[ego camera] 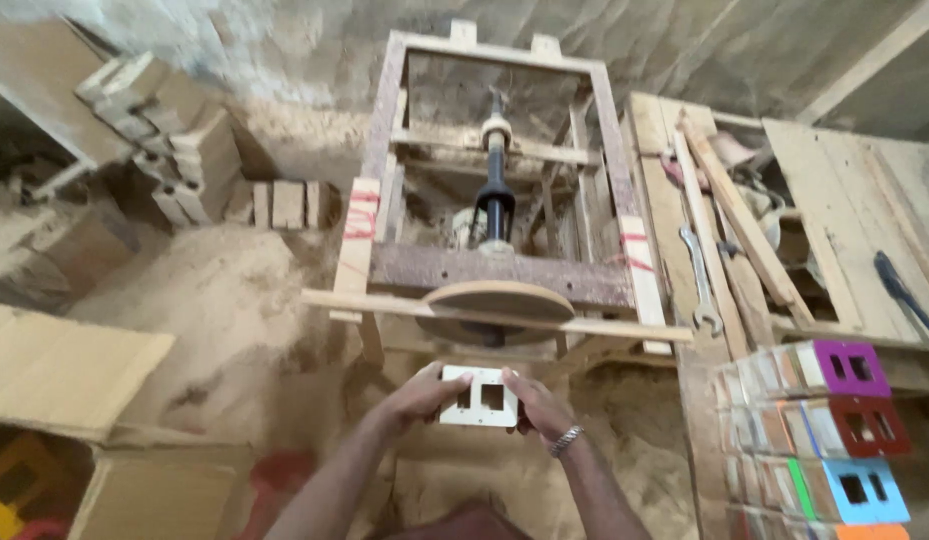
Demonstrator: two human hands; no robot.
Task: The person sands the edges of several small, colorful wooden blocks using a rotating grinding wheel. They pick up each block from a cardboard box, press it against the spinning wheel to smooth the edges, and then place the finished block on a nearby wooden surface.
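Note:
Both my hands hold a small white board [481, 396] with two square cut-outs, flat and level in front of me. My left hand [421, 396] grips its left edge. My right hand [538, 405], with a metal bracelet at the wrist, grips its right edge. Just beyond the board is a round wooden disc [500, 300] mounted on a rusty metal frame machine [490, 265], with a thin wooden strip [485, 315] lying across under the disc.
Stacks of coloured boards with square cut-outs [835, 440] stand at the right. A workbench [785, 230] with planks and a spanner [701, 280] sits behind them. Sawdust heaps [215, 290] and wooden blocks [175, 150] lie at the left, with cardboard boxes [65, 380] near me.

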